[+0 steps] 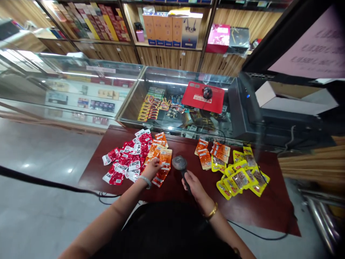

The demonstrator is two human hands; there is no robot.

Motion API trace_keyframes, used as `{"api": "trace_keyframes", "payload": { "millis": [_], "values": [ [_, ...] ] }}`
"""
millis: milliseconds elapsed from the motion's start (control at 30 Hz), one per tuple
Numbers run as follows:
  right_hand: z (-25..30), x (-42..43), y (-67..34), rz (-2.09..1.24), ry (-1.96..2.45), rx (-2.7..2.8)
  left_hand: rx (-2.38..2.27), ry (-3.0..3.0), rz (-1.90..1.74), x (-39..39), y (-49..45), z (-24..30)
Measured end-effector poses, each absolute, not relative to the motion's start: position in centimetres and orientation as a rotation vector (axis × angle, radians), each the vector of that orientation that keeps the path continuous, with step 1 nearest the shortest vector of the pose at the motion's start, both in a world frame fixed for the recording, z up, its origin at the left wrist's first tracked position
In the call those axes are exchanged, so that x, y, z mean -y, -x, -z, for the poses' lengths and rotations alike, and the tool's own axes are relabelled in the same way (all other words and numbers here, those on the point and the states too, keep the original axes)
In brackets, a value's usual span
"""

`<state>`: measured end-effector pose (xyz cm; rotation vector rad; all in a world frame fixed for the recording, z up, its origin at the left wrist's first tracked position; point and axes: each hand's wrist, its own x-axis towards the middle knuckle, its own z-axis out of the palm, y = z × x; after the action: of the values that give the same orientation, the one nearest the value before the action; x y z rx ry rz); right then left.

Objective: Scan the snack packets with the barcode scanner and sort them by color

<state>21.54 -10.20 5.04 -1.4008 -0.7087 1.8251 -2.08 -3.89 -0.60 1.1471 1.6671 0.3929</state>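
Observation:
My right hand (192, 185) is closed round the handle of a dark barcode scanner (180, 163), whose head points toward the left pile. My left hand (153, 168) pinches an orange snack packet (165, 158) lying at the edge of that pile on the dark red table (178, 201). Red and white packets (126, 162) lie heaped to the left of my left hand. To the right of the scanner lie more orange packets (210, 153) and a spread of yellow packets (242, 174).
A glass display counter (161, 97) runs behind the table, with a red mouse pad (196, 99) and mouse (207, 92) on it. A black monitor (269, 108) stands at right. Shelves of boxed goods (167, 28) line the back wall. A black cable (54, 183) crosses the floor.

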Motion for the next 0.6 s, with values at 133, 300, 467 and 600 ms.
{"api": "trace_keyframes", "payload": {
  "millis": [133,300,467,600],
  "values": [
    [-4.8,11.5,-23.5,-1.789,1.453,0.644,-2.125,-1.523,-0.322,2.6,3.7,-1.4],
    [-4.3,13.0,-25.8,-1.7,1.508,0.517,-1.982,-2.035,-0.253,-0.1,-1.9,-2.5],
    [-3.7,14.4,-27.4,-1.65,1.525,0.371,-1.389,-2.138,-0.088,-3.7,-13.4,-0.5],
    [-3.2,15.5,-28.3,-1.62,1.529,0.326,-1.386,-2.035,0.034,-5.4,-20.0,0.8]
  ]
}}
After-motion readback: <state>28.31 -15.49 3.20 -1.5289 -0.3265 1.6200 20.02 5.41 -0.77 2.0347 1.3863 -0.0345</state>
